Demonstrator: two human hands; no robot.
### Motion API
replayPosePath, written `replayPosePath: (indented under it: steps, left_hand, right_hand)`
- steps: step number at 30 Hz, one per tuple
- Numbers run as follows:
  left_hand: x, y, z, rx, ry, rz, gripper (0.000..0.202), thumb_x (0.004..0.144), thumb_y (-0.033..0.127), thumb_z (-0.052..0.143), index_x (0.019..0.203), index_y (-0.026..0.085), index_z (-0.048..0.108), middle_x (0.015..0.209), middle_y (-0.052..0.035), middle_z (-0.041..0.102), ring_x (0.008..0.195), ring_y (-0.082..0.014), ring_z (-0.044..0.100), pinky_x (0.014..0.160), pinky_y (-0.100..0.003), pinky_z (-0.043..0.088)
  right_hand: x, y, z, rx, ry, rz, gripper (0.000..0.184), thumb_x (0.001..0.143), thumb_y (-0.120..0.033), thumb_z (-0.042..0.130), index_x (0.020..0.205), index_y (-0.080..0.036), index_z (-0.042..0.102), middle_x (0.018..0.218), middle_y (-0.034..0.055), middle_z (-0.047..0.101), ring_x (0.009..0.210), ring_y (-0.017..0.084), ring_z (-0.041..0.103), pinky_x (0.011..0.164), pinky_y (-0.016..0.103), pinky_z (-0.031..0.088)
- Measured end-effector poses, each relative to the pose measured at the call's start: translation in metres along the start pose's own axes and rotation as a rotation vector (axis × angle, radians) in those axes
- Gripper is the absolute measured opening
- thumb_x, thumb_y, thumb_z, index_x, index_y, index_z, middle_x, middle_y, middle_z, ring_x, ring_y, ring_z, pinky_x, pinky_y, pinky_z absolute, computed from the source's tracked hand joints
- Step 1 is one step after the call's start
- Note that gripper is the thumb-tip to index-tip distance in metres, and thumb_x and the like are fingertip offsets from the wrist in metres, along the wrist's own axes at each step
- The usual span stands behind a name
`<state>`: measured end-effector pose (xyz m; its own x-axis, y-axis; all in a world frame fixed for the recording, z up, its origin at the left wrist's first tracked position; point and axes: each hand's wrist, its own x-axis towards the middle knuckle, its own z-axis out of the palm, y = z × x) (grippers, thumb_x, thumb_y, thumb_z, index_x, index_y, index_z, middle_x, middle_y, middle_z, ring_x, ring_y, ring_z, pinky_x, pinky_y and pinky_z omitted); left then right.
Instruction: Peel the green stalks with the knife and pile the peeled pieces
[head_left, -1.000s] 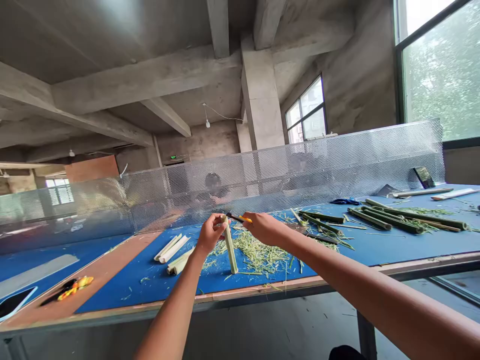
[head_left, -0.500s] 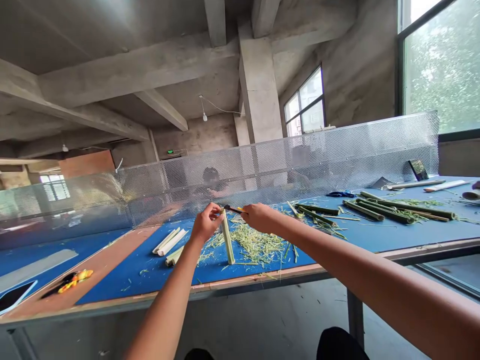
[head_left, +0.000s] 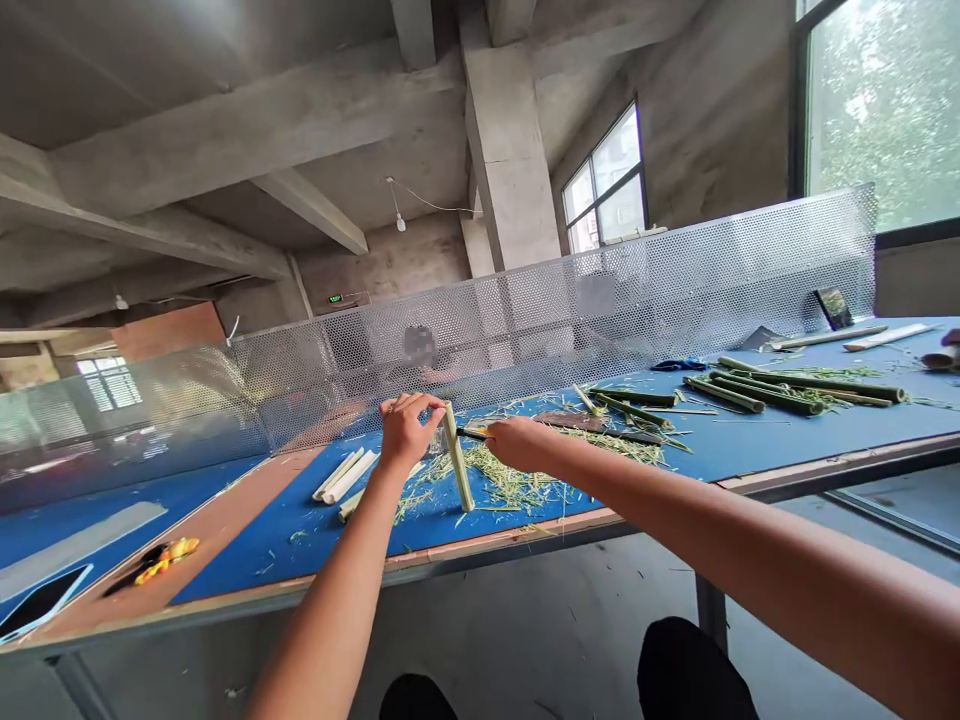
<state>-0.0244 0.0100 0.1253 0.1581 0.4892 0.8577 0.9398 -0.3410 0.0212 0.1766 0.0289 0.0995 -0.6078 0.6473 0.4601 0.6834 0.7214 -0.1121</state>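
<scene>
My left hand [head_left: 403, 430] pinches the top of a pale peeled stalk [head_left: 457, 470] that stands nearly upright on the blue mat [head_left: 315, 530]. My right hand [head_left: 517, 442] is closed round a small peeler with a yellow handle [head_left: 472, 433], its dark blade against the stalk's upper part. A heap of green shavings [head_left: 517, 480] lies at the stalk's foot. Peeled pale stalks [head_left: 345, 476] lie to the left of my left hand.
Unpeeled green stalks [head_left: 780, 392] lie at the right on the mat, with blue scissors [head_left: 679, 365] behind them. A perforated metal screen [head_left: 600, 310] runs along the table's back; a person sits beyond it. A phone [head_left: 41, 602] and a yellow-black tool [head_left: 154, 565] lie at the left.
The peeler has slid a little down the stalk from its top. My left fingers have shifted at the stalk's tip. The camera has tilted, so the table sits higher and nearer.
</scene>
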Motion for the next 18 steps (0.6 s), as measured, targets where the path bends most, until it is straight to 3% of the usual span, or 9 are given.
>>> replayPosePath:
  steps: [6, 11, 18]
  left_hand:
    - [0.004, 0.003, 0.004, -0.01, -0.048, 0.006, 0.009, 0.079, 0.033, 0.061, 0.078, 0.027, 0.067, 0.083, 0.0002, 0.07, 0.086, -0.0202, 0.058, 0.089, -0.035, 0.029]
    - [0.007, 0.007, 0.004, -0.054, -0.106, 0.0, 0.009, 0.077, 0.035, 0.062, 0.078, 0.027, 0.067, 0.08, 0.0027, 0.069, 0.08, -0.0183, 0.057, 0.092, -0.037, 0.026]
    - [0.01, 0.011, 0.006, -0.022, -0.108, -0.026, 0.019, 0.072, 0.041, 0.068, 0.075, 0.023, 0.063, 0.067, 0.0018, 0.062, 0.072, -0.0164, 0.057, 0.09, -0.036, 0.03]
  right_hand:
    - [-0.011, 0.001, 0.025, 0.022, -0.066, 0.136, 0.027, 0.092, -0.025, 0.038, 0.089, -0.014, 0.063, 0.08, 0.015, 0.067, 0.069, 0.021, 0.064, 0.057, 0.027, 0.04]
    - [-0.02, 0.002, 0.038, 0.095, -0.083, 0.193, 0.033, 0.093, -0.03, 0.033, 0.094, -0.014, 0.062, 0.081, 0.0146, 0.066, 0.07, 0.021, 0.062, 0.056, 0.026, 0.038]
    - [-0.033, 0.001, 0.079, 0.141, -0.117, 0.232, 0.034, 0.092, -0.031, 0.032, 0.095, -0.015, 0.062, 0.084, 0.0142, 0.067, 0.072, 0.022, 0.063, 0.056, 0.026, 0.038]
